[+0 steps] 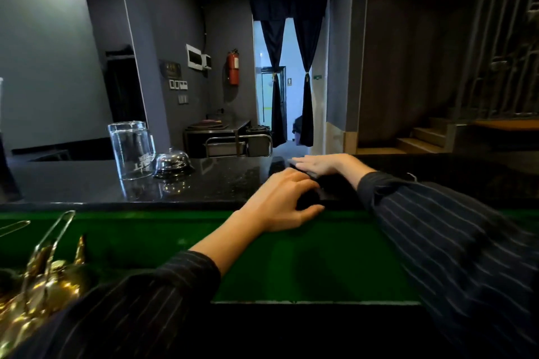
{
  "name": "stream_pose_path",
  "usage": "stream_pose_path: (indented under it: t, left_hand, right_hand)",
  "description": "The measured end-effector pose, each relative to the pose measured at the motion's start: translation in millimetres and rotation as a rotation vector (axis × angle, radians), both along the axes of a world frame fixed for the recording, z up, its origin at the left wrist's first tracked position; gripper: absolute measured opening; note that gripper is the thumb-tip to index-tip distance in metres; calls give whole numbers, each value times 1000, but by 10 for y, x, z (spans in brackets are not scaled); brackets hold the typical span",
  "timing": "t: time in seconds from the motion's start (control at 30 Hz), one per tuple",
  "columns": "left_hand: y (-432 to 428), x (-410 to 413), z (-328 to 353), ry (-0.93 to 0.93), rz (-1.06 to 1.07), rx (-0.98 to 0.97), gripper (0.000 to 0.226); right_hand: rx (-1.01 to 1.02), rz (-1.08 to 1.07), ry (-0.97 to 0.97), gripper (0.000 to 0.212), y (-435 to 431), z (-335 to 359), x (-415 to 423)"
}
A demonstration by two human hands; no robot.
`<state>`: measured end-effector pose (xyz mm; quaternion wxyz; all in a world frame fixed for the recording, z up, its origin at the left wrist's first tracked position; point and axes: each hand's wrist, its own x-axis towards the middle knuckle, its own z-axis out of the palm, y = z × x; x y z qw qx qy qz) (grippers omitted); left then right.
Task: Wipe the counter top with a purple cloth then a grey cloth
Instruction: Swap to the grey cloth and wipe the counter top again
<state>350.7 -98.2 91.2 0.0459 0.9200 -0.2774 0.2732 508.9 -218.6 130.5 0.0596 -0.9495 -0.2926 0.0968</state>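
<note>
Left hand: left hand (pixel 284 201) sits at the near edge of the black counter (pixel 87 183); fingers curled down onto a dark cloth (pixel 329 194), thumb hooked over the lip; it looks like a loose clutch, though the dark hides the detail
Right hand: right hand (pixel 318 163) lies flat and spread, palm down, pressing the far end of that same cloth; clutching nothing
Cloth: bunched between both hands on the counter; too dark to call purple or grey (I cannot tell which)
Step in hand: my read, a wipe along the top; best to keep the palm flat, press evenly, work in overlapping passes, and go carefully near the glassware
Count: one glass mug (pixel 131 148), upside down; one desk bell (pixel 173 165) just beside it; one cloth in view; two hands
</note>
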Motion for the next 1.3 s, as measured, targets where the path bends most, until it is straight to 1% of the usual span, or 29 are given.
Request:
stream_pose_path:
  t: [0.03, 0.1, 0.17, 0.2, 0.27, 0.33, 0.4, 0.43, 0.5, 0.53, 0.6, 0.63, 0.7, 0.77, 0.8, 0.83, 0.93, 0.97, 1.03, 1.07, 1.13, 1.17, 1.23, 1.3]
  left_hand:
    - [237, -62, -3, -35, 58, 32, 55]
    - [720, -160, -24, -7, 252, 19, 76]
    - [1004, -267, -51, 72, 441, 8, 92]
    - [1048, -301, -60, 95, 485, 16, 97]
    - [1041, -294, -77, 117, 493, 9, 103]
    - [1024, -266, -66, 127, 491, -8, 104]
    - [1040, -245, -55, 120, 497, 0, 100]
    - [1043, -242, -56, 119, 504, 11, 96]
    - [1045, -233, -71, 116, 514, 30, 91]
    - [1040, -231, -70, 120, 516, 40, 89]
    - [1032, -231, -55, 133, 519, 43, 87]
    - [1032, -235, -43, 138, 519, 43, 86]
    - [1024, -262, -21, 156, 511, 39, 85]
    - [1011, -285, -18, 165, 506, 29, 86]
    - [1008, -288, -22, 160, 507, 27, 85]
    - [1007, -288, -27, 152, 511, 25, 85]
    - [1021, -256, -54, 148, 525, 19, 88]
    - [1024, -244, -60, 145, 528, 23, 90]
    - [1030, -226, -61, 137, 529, 31, 94]
    - [1035, -220, -62, 136, 530, 31, 95]
    - [1028, -227, -58, 144, 534, 14, 94]
    - [1022, -232, -53, 145, 534, 3, 94]
    - [1002, -252, -39, 148, 530, -28, 97]
    - [987, -284, -27, 172, 522, -76, 103]
  right_hand:
    - [29, -19, -20, 51, -81, -25, -23]
    - [49, -107, -125, 53, -183, -107, -2]
    - [134, -350, -190, 65, -199, -176, 32]
    - [139, -445, -194, 68, -174, -180, 6]
    - [120, -530, -202, 66, -90, -170, -46]
    - [112, -560, -215, 64, 8, -133, -77]
    - [87, -549, -190, 65, 150, -138, -16]
    - [68, -529, -177, 70, 222, -131, -13]
    - [100, -477, -152, 86, 453, -186, 108]
    - [113, -430, -144, 91, 593, -207, 162]
    - [73, -248, -130, 98, 969, -332, 532]
    - [19, -161, -120, 96, 1140, -360, 554]
    - [17, -56, -113, 91, 1338, -334, 261]
    - [28, 77, -123, 65, 1267, -174, -321]
    - [41, 108, -94, 55, 1201, -173, -381]
    - [79, 129, -63, 51, 1110, -150, -434]
    - [174, 6, 12, 50, 763, -155, -293]
    - [155, -37, -18, 54, 666, -153, -233]
    - [67, -133, -119, 73, 556, -166, -177]
    - [44, -210, -155, 72, 569, -160, -195]
    - [21, -286, -210, 61, 700, -143, -343]
    - [16, -267, -221, 59, 791, -125, -438]
    - [-4, -117, -191, 63, 1003, -146, -553]
    - [-21, 2, -143, 57, 1165, -223, -457]
